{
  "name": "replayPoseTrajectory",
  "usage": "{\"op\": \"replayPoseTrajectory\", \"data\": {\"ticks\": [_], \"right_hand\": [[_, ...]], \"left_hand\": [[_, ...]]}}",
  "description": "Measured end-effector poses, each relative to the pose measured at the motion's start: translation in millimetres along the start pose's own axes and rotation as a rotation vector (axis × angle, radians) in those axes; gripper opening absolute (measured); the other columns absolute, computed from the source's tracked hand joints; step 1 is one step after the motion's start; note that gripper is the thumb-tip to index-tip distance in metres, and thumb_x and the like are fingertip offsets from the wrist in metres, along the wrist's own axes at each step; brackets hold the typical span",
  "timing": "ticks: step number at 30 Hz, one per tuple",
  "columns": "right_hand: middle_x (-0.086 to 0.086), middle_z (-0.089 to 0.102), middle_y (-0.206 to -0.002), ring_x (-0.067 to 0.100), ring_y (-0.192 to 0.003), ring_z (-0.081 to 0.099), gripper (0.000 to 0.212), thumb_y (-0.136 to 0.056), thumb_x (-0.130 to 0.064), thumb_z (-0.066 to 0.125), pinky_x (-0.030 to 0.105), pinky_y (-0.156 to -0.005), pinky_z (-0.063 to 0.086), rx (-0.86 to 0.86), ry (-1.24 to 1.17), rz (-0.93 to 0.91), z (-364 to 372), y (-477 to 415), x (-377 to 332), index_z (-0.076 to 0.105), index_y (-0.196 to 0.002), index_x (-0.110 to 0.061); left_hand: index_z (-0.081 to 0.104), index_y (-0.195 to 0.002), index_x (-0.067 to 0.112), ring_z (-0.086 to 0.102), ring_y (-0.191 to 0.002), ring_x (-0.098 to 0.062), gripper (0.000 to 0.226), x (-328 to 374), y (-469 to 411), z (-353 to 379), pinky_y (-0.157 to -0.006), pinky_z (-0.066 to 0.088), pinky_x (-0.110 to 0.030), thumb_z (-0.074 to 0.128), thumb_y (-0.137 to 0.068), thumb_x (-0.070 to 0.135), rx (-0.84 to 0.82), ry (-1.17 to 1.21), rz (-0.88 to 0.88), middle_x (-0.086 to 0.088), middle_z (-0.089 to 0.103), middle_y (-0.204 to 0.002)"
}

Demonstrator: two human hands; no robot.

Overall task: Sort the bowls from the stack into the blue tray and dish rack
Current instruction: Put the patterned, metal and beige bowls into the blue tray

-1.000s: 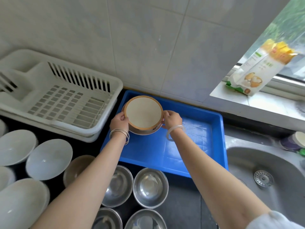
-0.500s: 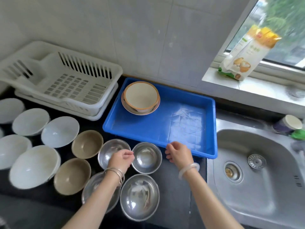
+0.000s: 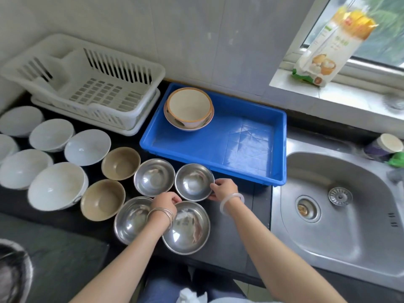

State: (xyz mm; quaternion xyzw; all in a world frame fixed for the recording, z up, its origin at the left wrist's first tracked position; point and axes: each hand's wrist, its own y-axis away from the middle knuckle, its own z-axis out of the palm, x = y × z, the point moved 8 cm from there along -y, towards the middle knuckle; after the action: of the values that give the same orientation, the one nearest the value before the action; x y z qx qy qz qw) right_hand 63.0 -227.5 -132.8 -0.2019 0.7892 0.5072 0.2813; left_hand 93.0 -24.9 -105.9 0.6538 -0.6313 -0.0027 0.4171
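Observation:
The blue tray (image 3: 218,147) lies on the dark counter against the wall. In its far left corner sits a cream bowl with an orange rim (image 3: 189,106), nested in a wider bowl. The white dish rack (image 3: 94,84) to the left holds nothing. In front of the tray stand several steel bowls. My right hand (image 3: 223,190) pinches the right rim of the nearest-to-tray steel bowl (image 3: 193,181). My left hand (image 3: 165,203) closes on its lower left rim. The bowl rests on the counter.
Other steel bowls (image 3: 154,177) (image 3: 187,226), two tan bowls (image 3: 121,162) and several white bowls (image 3: 87,146) fill the counter on the left. A steel sink (image 3: 341,204) lies to the right, a cup (image 3: 388,144) behind it, a carton (image 3: 323,47) on the sill.
Both hands let go of the cream bowl in the tray, drew back toward me and closed on the rim of a steel bowl in front of the tray.

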Motion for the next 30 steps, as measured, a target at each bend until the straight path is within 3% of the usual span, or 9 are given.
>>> {"op": "replayPoseTrajectory", "data": {"ticks": [2,9,13,17,24,26,28,30], "right_hand": [[0.017,0.066,-0.082,0.027,-0.072,0.07,0.017,-0.087,0.0,0.052,0.027,-0.059,0.06,0.007,0.013,0.012,-4.6,3.0,-2.6,0.067,-0.082,0.006],[0.008,0.068,-0.065,0.025,-0.063,0.072,0.021,-0.082,-0.002,0.048,0.041,-0.077,0.059,0.014,0.13,-0.017,-30.3,23.5,-14.1,0.067,-0.084,0.006],[0.009,0.068,-0.069,0.018,-0.06,0.071,0.018,-0.083,-0.002,0.051,0.033,-0.067,0.061,0.049,0.076,-0.088,-48.5,38.0,-20.3,0.068,-0.078,0.004],[0.005,0.069,-0.067,0.011,-0.057,0.068,0.022,-0.082,-0.004,0.059,0.02,-0.051,0.056,0.084,0.035,-0.137,-63.2,53.4,-18.3,0.068,-0.066,-0.016],[0.002,0.067,-0.068,0.006,-0.047,0.064,0.015,-0.08,-0.008,0.063,0.017,-0.046,0.053,0.184,0.093,-0.118,-67.3,59.2,9.3,0.067,-0.069,-0.016],[0.002,0.067,-0.068,0.006,-0.046,0.065,0.016,-0.08,-0.008,0.063,0.019,-0.049,0.056,0.202,0.098,-0.112,-63.7,58.8,15.4,0.066,-0.067,-0.017],[0.002,0.068,-0.069,0.008,-0.048,0.066,0.015,-0.08,-0.009,0.063,0.024,-0.055,0.059,0.206,0.108,-0.108,-59.2,57.8,19.9,0.067,-0.068,-0.016],[0.002,0.068,-0.069,0.013,-0.053,0.068,0.014,-0.08,-0.01,0.063,0.031,-0.064,0.061,0.2,0.132,-0.117,-54.2,56.2,21.6,0.067,-0.068,-0.016]], "left_hand": [[0.07,-0.091,0.015,0.064,-0.094,-0.023,0.032,0.4,0.3,-1.0,-0.085,0.051,-0.031,0.047,-0.08,-0.004,0.011,0.016,-0.001,-0.004,0.072,-0.096],[0.071,-0.091,0.014,0.067,-0.088,-0.02,0.014,-4.9,-3.2,0.6,-0.083,0.053,-0.031,0.063,-0.081,0.008,-0.009,0.121,-0.003,-0.004,0.074,-0.091],[0.071,-0.09,0.012,0.067,-0.09,-0.021,0.012,5.4,-7.8,1.2,-0.087,0.052,-0.034,0.069,-0.079,0.014,-0.012,0.203,0.019,-0.005,0.073,-0.093],[0.071,-0.093,0.012,0.064,-0.09,-0.018,0.015,16.4,-15.5,4.1,-0.083,0.048,-0.027,0.064,-0.081,0.006,-0.003,0.242,0.046,-0.006,0.073,-0.096],[0.068,-0.098,0.007,0.064,-0.099,-0.026,0.02,18.0,-24.0,11.8,-0.094,0.051,-0.042,0.063,-0.081,-0.001,-0.029,0.478,-0.011,-0.013,0.07,-0.101],[0.066,-0.102,0.003,0.065,-0.092,-0.026,0.02,13.7,-25.8,15.4,-0.087,0.054,-0.041,0.06,-0.084,0.001,-0.058,0.578,-0.055,-0.013,0.069,-0.095],[0.063,-0.106,0.0,0.062,-0.079,-0.02,0.02,11.5,-24.2,20.2,-0.071,0.055,-0.032,0.057,-0.087,0.004,-0.112,0.711,-0.124,-0.008,0.065,-0.085],[0.062,-0.108,0.001,0.061,-0.08,-0.019,0.021,12.7,-20.8,22.5,-0.066,0.052,-0.028,0.057,-0.088,0.006,-0.155,0.759,-0.153,-0.006,0.064,-0.084]]}}
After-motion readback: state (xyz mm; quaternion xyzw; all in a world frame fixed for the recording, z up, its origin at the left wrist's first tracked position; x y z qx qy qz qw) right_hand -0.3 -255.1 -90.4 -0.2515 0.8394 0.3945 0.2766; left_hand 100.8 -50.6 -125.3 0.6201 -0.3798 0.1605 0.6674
